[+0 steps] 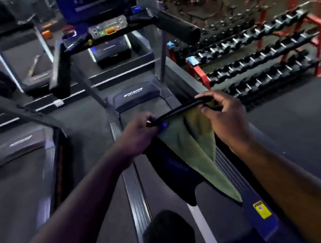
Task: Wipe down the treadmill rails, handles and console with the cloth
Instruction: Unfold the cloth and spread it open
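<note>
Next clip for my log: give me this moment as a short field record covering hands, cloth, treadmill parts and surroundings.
left hand: grips the left end of the cloth at its top edge
right hand: pinches the same edge at its right end
cloth state: green with a dark layer, stretched between the hands, hanging over the belt
console: ahead, untouched
handles: left handle and right handle, both free
surroundings: dumbbell rack at right, neighbouring treadmill at left

Below console (107,29): open gap over belt (132,111) | left of console: left handle (60,72), second treadmill (14,167) | right of console: right handle (178,27), dumbbell rack (250,53)
</note>
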`<state>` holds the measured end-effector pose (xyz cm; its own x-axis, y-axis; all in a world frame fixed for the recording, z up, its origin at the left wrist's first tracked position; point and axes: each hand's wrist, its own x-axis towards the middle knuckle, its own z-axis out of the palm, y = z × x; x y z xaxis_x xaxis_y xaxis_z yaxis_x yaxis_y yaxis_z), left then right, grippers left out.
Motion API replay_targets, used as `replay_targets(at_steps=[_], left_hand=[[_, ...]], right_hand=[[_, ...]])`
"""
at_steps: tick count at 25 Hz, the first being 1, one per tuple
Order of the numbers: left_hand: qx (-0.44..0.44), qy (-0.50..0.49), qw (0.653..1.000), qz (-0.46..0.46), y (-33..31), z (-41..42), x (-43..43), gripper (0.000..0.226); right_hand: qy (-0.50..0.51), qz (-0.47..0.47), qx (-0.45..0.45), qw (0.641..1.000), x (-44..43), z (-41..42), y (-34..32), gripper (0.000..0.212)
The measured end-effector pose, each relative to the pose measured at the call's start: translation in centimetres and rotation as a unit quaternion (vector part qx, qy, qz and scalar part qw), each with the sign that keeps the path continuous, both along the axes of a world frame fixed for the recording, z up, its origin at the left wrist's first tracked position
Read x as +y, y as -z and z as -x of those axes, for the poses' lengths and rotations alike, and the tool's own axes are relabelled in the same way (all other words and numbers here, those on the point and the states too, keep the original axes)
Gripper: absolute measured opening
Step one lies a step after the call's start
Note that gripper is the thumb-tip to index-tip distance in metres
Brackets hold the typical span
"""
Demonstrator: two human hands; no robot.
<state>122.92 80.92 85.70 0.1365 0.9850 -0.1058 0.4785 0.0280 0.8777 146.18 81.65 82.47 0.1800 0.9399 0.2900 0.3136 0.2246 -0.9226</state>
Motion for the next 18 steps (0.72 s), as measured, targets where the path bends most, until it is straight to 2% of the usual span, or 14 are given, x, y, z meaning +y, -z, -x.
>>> replay_targets(at_steps=[5,6,8,10,12,15,18], left_hand=[[-0.079,-0.075,0.988,-0.114,1.0,3.0,8.9,0.015],[-0.105,-0.097,0.980,-0.136,2.2,3.6,11.6,0.010],[-0.149,-0.131,0.966,-0.163,3.7,5.0,17.2,0.021],[-0.130,-0.158,0.963,-0.175,3.0,6.8,22.6,0.033],[-0.081,-0.164,0.967,-0.177,0.7,8.2,26.6,0.037],[-0.029,-0.168,0.970,-0.175,-5.9,9.5,32.6,0.029],[0.009,-0.171,0.963,-0.207,-12.1,9.1,36.6,0.028]], right_hand=[[-0.029,-0.048,-0.056,0.997,12.1,0.2,-0.7,0.026],[-0.041,-0.062,-0.067,0.995,15.1,0.3,-0.3,0.028],[-0.068,-0.101,-0.132,0.984,21.1,1.1,-0.3,0.041],[-0.086,-0.122,-0.231,0.961,26.3,2.5,-2.0,0.047],[-0.099,-0.119,-0.279,0.948,29.9,3.9,-4.7,0.040],[-0.089,-0.108,-0.284,0.949,35.4,5.6,-11.0,0.026],[-0.127,-0.116,-0.277,0.945,39.0,5.7,-17.3,0.019]])
